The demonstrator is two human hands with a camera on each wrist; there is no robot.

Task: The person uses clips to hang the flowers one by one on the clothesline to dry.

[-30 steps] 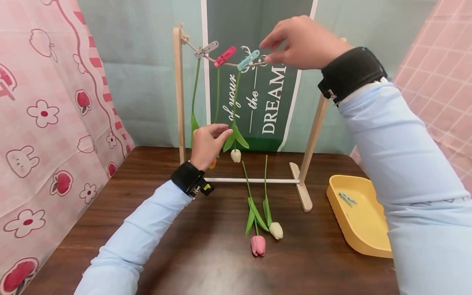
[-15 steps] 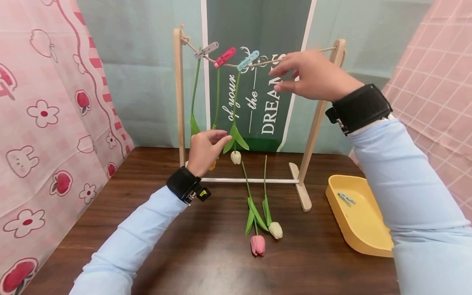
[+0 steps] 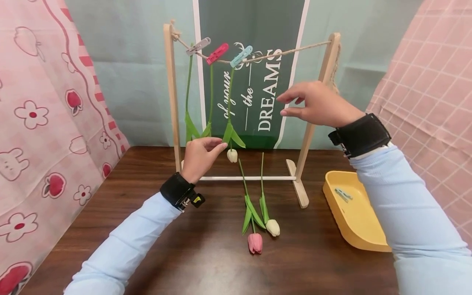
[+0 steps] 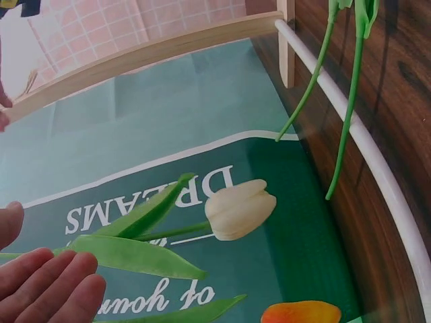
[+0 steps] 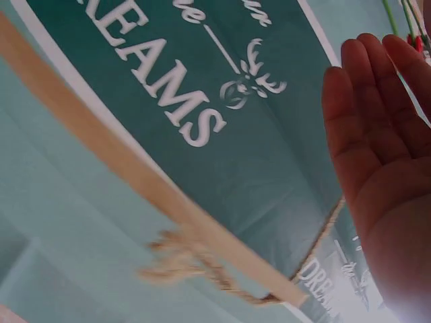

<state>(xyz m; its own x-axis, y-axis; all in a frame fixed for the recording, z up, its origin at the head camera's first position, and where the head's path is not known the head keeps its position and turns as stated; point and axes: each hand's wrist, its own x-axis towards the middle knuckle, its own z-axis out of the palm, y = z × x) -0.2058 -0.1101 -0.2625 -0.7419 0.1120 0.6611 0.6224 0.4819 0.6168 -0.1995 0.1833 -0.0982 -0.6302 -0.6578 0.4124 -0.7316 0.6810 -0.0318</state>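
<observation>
Clothespins [image 3: 218, 53] secure three stems [image 3: 212, 92] to the far rope [image 3: 306, 48], presumably why the left hand [image 3: 202, 157] and right hand [image 3: 322, 104] are empty, loosely parted.

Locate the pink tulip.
In the head view, the pink tulip lies on the table, left of the loose white tulip, stem crossing the white rod.

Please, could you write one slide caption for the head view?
Left hand near three flower stems clipped to a rope, right hand raised, two tulips on the table.
</observation>
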